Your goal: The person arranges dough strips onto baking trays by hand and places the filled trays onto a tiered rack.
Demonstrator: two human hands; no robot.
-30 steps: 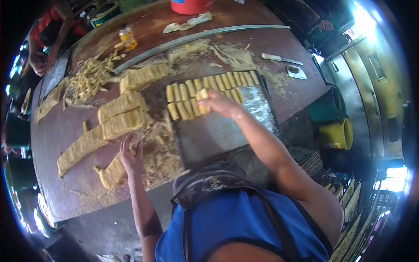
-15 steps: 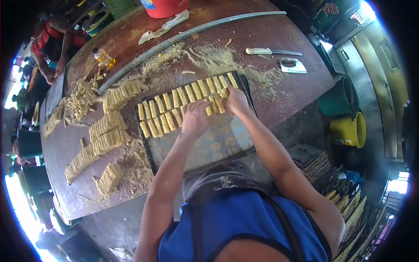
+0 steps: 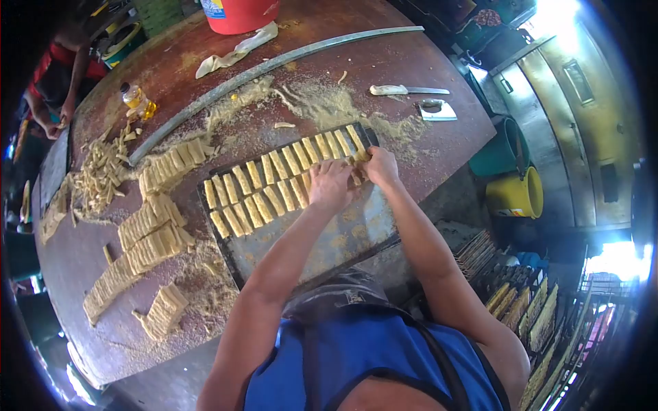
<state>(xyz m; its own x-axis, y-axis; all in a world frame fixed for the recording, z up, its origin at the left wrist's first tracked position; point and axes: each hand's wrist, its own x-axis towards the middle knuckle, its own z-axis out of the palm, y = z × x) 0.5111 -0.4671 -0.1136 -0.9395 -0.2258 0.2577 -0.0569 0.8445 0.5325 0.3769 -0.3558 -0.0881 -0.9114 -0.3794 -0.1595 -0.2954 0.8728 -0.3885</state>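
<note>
A dark metal tray [image 3: 315,240] lies at the table's near edge, with two rows of pale dough sticks [image 3: 277,165] across its far half. My left hand [image 3: 331,183] is over the second row, fingers bent down onto sticks that it partly covers; what it grips is hidden. At the right end of that row, my right hand [image 3: 380,166] has its fingers closed around the end of a stick near the tray's right rim. Left of the tray, cut dough sticks stand in packed blocks [image 3: 156,240], and a smaller block [image 3: 164,312] sits nearer me.
Crumbs cover parts of the red-brown table [image 3: 439,154]. Beyond the tray are a long metal strip [image 3: 274,63], a cloth [image 3: 236,51], a red bucket [image 3: 241,15], a knife [image 3: 409,90], a scraper [image 3: 437,109] and an oil bottle [image 3: 138,101]. Another person [image 3: 58,75] works at the far left.
My left hand has come from the blocks at the left to the tray. My right hand has moved right along the second row, which now has more sticks. The view has shifted.
</note>
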